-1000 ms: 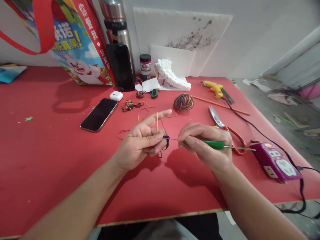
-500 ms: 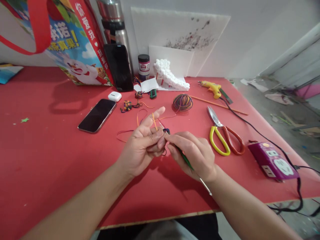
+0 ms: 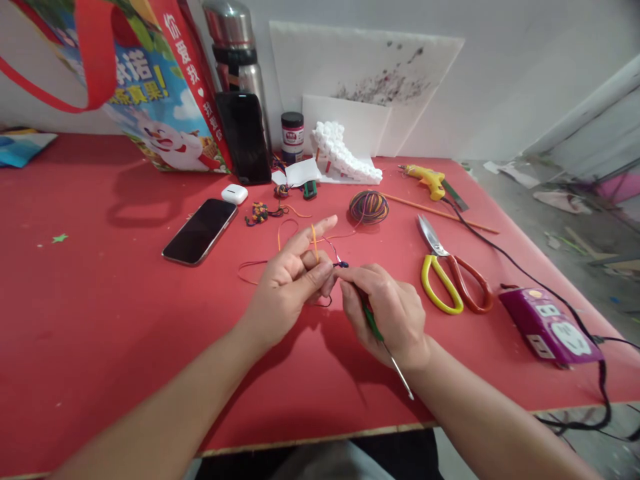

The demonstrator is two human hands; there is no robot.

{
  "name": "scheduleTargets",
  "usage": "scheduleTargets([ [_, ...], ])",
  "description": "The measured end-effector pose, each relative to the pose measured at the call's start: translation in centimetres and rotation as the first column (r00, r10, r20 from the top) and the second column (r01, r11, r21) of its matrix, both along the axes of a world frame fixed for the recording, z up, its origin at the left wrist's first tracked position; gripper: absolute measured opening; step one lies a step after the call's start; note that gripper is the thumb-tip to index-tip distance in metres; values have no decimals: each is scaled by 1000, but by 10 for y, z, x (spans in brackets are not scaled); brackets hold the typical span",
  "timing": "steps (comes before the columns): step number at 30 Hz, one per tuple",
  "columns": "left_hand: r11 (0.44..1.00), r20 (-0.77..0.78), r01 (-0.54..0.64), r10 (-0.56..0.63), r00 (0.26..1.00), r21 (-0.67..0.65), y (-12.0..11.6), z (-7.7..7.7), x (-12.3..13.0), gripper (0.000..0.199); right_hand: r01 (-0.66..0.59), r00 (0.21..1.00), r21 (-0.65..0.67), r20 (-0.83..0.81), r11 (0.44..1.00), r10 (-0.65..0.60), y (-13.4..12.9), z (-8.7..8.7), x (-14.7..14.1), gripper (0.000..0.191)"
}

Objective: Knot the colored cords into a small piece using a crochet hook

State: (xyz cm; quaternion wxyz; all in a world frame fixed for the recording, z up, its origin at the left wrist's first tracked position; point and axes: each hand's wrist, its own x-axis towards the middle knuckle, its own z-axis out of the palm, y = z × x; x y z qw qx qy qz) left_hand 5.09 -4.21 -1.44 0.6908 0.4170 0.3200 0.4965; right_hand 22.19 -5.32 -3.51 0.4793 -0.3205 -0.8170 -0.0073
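My left hand (image 3: 293, 283) pinches a small piece of dark crochet work (image 3: 341, 265) between thumb and fingers, most of it hidden. Its index finger is stretched out, with an orange stretch of yarn (image 3: 315, 241) looped over it. In my right hand (image 3: 387, 303) is a crochet hook (image 3: 373, 323) with a green grip, its bare metal end pointing down toward the table's front edge. The other end reaches the crochet work at my left fingertips. Thin yarn trails back to a multicoloured yarn ball (image 3: 369, 207) beyond the hands.
Scissors (image 3: 443, 267), a glue gun (image 3: 425, 181) and a purple box (image 3: 550, 325) with a black cable lie right. A phone (image 3: 201, 231), an earbud case (image 3: 235, 194) and a small crocheted piece (image 3: 259, 213) are left. A gift bag (image 3: 170, 133) and steel flask (image 3: 230, 27) stand behind.
The right hand has turned a little and the hook's lower end has swung left. The left fingers still hold the work, and the whole view has shifted slightly.
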Motion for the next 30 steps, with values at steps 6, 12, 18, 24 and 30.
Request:
scheduleTargets([
  [6,996,56,30,-25,998,-87,0,4,3,97,46,996,88,70,995,-52,2,0,1,22],
  [12,992,95,28,-16,995,-127,-2,6,7,103,30,999,55,30,998,-32,2,0,0,23],
  [18,998,41,20,-17,999,-64,0,8,-1,99,-98,993,-48,-74,994,94,3,-2,3,27],
  [24,980,120,141,-125,985,-138,3,11,-5,101,-232,970,-53,-92,971,227,11,-2,8,28],
  [30,971,176,160,-129,976,-176,0,11,0,101,-91,996,-10,-27,996,90,6,-2,3,26],
])
